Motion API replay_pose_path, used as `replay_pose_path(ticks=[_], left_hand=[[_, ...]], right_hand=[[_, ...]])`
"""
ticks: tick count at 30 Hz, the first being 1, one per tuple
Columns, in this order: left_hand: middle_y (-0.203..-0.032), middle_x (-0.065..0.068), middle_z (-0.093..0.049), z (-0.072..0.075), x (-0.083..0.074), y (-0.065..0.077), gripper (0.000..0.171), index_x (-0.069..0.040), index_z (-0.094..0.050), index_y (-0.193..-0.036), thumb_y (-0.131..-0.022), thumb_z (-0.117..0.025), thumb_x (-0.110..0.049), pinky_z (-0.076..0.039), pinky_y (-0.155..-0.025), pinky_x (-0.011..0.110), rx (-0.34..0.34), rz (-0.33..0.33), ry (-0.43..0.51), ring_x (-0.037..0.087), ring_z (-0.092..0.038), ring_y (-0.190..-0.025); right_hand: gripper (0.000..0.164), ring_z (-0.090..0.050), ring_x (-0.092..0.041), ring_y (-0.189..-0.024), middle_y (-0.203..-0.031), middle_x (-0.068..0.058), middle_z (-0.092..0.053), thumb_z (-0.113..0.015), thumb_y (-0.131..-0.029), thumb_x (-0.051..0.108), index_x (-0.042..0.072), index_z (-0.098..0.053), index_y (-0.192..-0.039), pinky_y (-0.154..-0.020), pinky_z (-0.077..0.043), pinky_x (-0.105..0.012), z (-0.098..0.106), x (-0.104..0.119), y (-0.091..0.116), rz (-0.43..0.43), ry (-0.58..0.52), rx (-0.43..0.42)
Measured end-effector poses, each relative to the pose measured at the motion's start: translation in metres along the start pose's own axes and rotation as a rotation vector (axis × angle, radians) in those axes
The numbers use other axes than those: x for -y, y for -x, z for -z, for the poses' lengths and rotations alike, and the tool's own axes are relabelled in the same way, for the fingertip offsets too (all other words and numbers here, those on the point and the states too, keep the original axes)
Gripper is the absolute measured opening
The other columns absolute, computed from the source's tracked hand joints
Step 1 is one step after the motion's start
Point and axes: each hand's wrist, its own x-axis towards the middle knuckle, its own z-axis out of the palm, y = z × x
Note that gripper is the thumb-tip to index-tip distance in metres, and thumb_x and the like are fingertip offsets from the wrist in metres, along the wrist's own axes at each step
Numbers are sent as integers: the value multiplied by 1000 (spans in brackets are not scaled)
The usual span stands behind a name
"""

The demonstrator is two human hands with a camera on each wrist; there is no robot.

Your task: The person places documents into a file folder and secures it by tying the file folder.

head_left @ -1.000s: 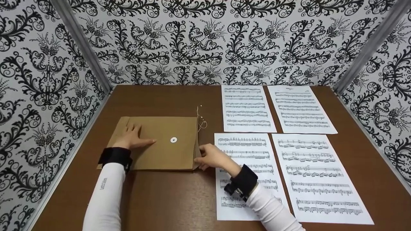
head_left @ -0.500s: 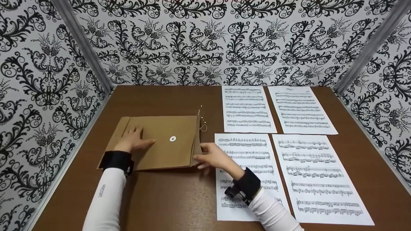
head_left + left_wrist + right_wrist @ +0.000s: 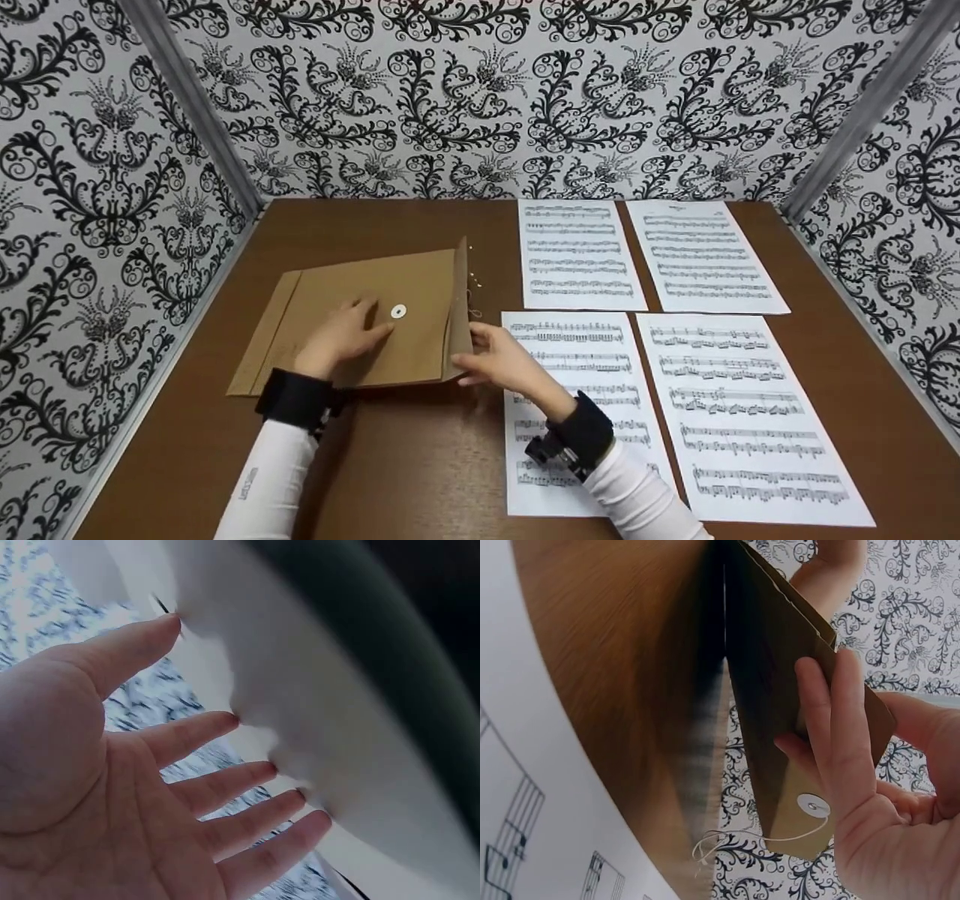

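Observation:
A brown string-tie envelope point(image 3: 315, 300) lies at the left of the table, its right side lifted off the wood. On its upper face sits a white button disc point(image 3: 398, 311). My left hand point(image 3: 341, 337) is over this face near the disc; in the left wrist view its spread fingers point(image 3: 274, 840) meet the paper with their tips. My right hand point(image 3: 502, 364) grips the raised right edge, thumb on one side and fingers on the other. On the underside, in the right wrist view, a second white disc point(image 3: 812, 805) trails a thin string point(image 3: 731, 834).
Several sheets of printed music point(image 3: 574, 255) lie in two rows on the right of the brown table point(image 3: 405, 457). My right forearm crosses the near-left sheet point(image 3: 585, 487). A black-and-white patterned wall point(image 3: 480, 97) surrounds the table at the back and sides.
The envelope's right side has risen from the table in my right hand. My left hand has slid right across the envelope toward the white disc. The music sheets have stayed put.

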Motion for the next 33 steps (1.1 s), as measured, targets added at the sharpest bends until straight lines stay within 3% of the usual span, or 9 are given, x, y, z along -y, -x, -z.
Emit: replay_pose_path(ticks=[6, 12, 19, 26, 33], left_hand=[[-163, 33, -29, -2, -30, 6, 71, -2, -37, -157, -103, -56, -43, -33, -118, 68, -25, -59, 49, 56, -35, -147], [-167, 29, -25, -4, -51, 7, 71, -4, -35, -158, -103, -56, -43, -30, -122, 64, -31, -104, 107, 51, -31, -152], [-168, 26, -26, -5, -66, 9, 76, -5, -35, -159, -100, -58, -48, -27, -124, 63, -59, -94, 116, 47, -28, -154], [-169, 21, -25, -4, -78, 10, 88, -12, -33, -161, -94, -58, -64, -29, -123, 65, -76, -30, 106, 46, -28, -155], [-168, 22, -29, -4, -77, 11, 88, -10, -36, -159, -92, -64, -60, -34, -120, 65, -134, -37, 121, 45, -34, -153]], right_hand=[[61, -71, -41, -113, -140, -36, -57, -61, -96, -2, -11, -36, -151, -86, -64, -42, -3, 5, 5, 82, 12, -11], [61, -70, -43, -115, -137, -36, -59, -61, -94, -3, -11, -38, -150, -85, -64, -36, -3, 6, 5, 105, 22, -58], [65, -69, -43, -118, -138, -33, -60, -62, -92, -3, -8, -38, -152, -88, -63, -35, -1, 7, 3, 119, 36, -83], [69, -68, -43, -120, -141, -34, -58, -62, -91, -2, -11, -33, -153, -92, -62, -37, 0, 9, 4, 141, 11, -84], [66, -70, -38, -117, -138, -35, -59, -61, -91, -4, -11, -35, -151, -89, -62, -31, 0, 9, 5, 169, -6, -80]])
